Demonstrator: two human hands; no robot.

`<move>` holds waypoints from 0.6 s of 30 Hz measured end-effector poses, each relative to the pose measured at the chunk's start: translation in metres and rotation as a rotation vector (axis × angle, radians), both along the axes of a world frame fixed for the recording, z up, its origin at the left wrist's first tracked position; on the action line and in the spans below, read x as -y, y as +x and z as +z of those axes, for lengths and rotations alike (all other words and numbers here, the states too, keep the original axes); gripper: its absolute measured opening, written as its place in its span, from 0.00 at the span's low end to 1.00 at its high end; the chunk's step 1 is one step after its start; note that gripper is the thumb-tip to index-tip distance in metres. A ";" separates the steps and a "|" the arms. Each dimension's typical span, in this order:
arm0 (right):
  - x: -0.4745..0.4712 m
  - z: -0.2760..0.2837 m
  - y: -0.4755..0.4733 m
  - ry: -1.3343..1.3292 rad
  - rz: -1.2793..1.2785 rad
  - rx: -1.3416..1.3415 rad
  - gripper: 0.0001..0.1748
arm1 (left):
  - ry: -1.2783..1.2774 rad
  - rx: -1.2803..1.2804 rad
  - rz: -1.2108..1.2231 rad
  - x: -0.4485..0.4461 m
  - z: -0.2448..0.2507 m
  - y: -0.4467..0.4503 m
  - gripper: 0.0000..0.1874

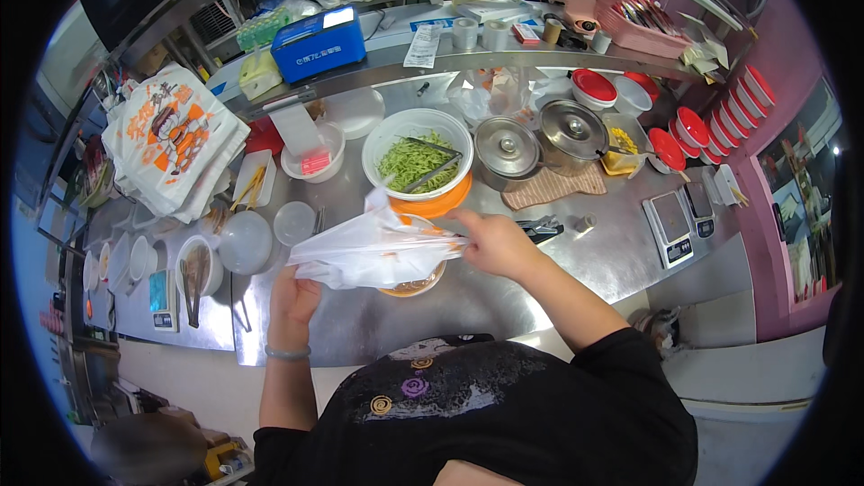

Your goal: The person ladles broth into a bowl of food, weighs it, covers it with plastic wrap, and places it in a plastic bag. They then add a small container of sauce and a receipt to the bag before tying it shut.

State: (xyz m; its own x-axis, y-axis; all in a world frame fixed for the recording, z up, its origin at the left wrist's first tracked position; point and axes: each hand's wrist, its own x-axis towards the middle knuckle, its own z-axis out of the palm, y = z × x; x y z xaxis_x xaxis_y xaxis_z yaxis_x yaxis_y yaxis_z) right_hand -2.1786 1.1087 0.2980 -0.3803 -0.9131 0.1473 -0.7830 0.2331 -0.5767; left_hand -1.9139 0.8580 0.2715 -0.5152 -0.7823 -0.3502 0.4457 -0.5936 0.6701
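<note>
Between my two hands a white plastic bag [371, 250] with orange print is stretched sideways above the steel counter. Its left edge is pinched in my left hand [294, 297], which wears a bangle at the wrist. My right hand [496, 243] grips the opposite end, index finger pointing outward. Partly hidden beneath the bag is a round container [422, 285] with something brown inside. Just beyond it, a large white tub [374, 145] holds green shredded vegetable [398, 165] with metal tongs [435, 172] lying on top. An orange lid [439, 201] shows under the tub's near side.
Two lidded steel pots [506, 155] stand right of the tub, near a wooden board [560, 187]. Farther right are digital scales [668, 219] and red-lidded bowls [692, 127]. A stack of printed plastic bags [175, 135] hangs at left. Above runs a shelf with a blue box [318, 44].
</note>
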 end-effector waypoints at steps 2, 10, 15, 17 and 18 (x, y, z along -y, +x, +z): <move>-0.002 -0.015 -0.007 0.029 -0.050 0.166 0.27 | 0.037 -0.102 -0.049 -0.009 -0.001 0.002 0.09; 0.047 0.008 0.037 -0.401 0.066 0.070 0.45 | -1.475 0.953 0.109 -0.064 0.073 -0.014 0.10; 0.080 0.035 0.080 -0.257 0.213 -0.037 0.37 | -1.705 1.087 0.010 -0.088 0.075 -0.013 0.13; 0.085 0.013 0.068 -0.173 0.215 -0.018 0.30 | -1.744 1.249 0.132 -0.066 0.067 0.013 0.12; 0.082 0.000 0.061 -0.155 0.214 -0.004 0.26 | -1.700 1.367 0.103 -0.056 0.061 0.030 0.12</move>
State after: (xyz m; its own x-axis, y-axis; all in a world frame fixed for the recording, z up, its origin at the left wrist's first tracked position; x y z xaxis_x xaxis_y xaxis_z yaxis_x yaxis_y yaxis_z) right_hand -2.1175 1.0267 0.2975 -0.1800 -0.9392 0.2924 -0.8072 -0.0288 -0.5896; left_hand -1.8844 0.9137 0.3321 -0.5659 -0.6550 0.5008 -0.6457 0.7297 0.2247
